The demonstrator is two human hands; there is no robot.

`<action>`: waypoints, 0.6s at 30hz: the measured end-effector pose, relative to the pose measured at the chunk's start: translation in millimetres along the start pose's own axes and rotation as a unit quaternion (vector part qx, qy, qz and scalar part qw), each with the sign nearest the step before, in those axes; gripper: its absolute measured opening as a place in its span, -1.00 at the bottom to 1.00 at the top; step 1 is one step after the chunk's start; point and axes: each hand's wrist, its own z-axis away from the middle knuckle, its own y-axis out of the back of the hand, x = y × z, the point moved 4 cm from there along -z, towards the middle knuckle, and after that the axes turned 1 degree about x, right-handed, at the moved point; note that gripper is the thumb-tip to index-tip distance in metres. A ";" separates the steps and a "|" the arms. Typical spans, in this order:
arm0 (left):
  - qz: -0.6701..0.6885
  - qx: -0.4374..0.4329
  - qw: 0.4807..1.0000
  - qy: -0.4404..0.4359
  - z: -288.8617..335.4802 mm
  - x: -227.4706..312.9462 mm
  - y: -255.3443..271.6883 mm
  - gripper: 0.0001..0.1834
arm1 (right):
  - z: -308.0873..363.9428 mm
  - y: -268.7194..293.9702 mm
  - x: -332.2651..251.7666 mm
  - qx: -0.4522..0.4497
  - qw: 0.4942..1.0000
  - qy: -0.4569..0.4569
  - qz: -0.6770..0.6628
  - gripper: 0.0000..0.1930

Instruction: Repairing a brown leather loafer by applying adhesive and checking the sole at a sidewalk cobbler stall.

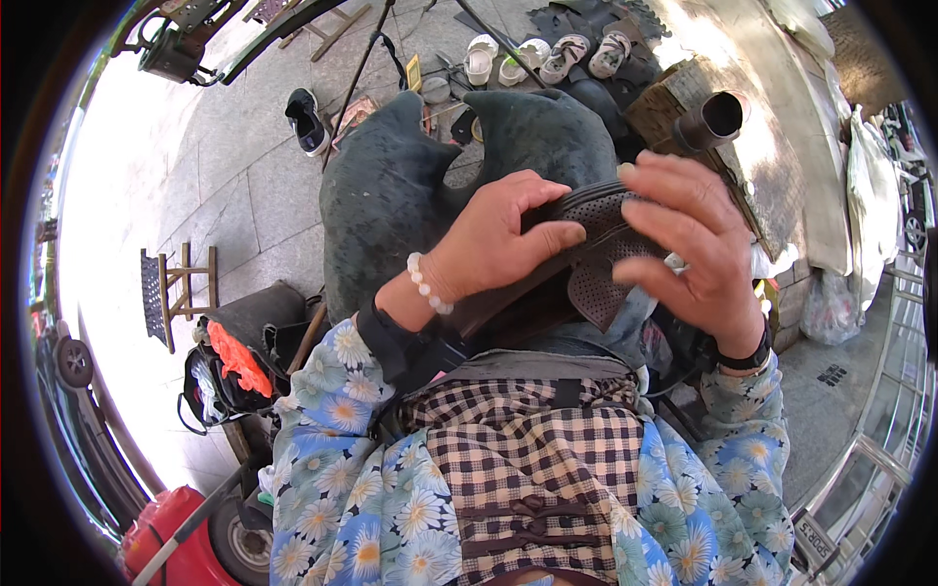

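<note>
My left hand (493,234), with a pale bead bracelet (427,283) at its wrist, is closed on a dark brown perforated shoe (598,278) above my lap. Its thumb lies along the upper edge, and stacked dark layers show there. Part of the shoe is hidden behind the hands. My right hand (699,234) is beside the shoe's right end, fingers curved and apart. Its fingertips are close to the rim; whether they touch it I cannot tell. A dark green, worn cover (537,137) lies over my knees below.
Several clogs and sandals (564,57) stand beyond my knees, with a dark sneaker (308,122) to their left. A brown cylinder (708,122) sits by a wooden box (674,98) at right. A folding stool (176,288) and a black bag (256,332) are at left.
</note>
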 end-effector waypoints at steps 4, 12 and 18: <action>-0.079 0.045 0.995 -0.044 5.5 15.4 -7.8 -0.61 | -1.1 -15.2 13.3 -0.034 0.995 -0.085 0.050 -0.60; -0.211 0.068 0.973 -0.067 9.1 26.9 -18.8 -0.66 | -1.4 -27.4 7.2 -0.063 0.989 -0.055 0.122 -0.63; -0.232 0.097 0.964 -0.087 6.9 26.0 -20.2 -0.70 | -0.4 -31.5 14.8 -0.001 0.994 -0.040 0.100 -0.71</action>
